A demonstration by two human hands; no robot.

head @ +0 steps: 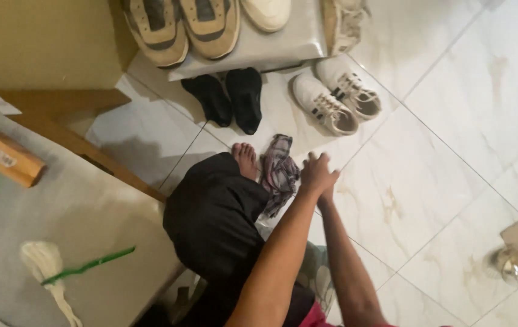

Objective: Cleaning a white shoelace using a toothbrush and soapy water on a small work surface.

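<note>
Both hands stacked: left hand (317, 171) over right hand (326, 192), grip unclear; plaid cloth (279, 172) at 9 o'clock.

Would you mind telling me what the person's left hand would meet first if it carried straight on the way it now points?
Probably the pair of white sneakers on the tiled floor. The left hand, overlapping the right hand, points up-frame, beside the plaid cloth. Bare tile lies between; depth is uncertain.

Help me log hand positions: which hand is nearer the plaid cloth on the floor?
Left. The left hand sits just beside the plaid cloth, at its right edge; the right hand is mostly hidden beneath the left, slightly farther from it.
</note>
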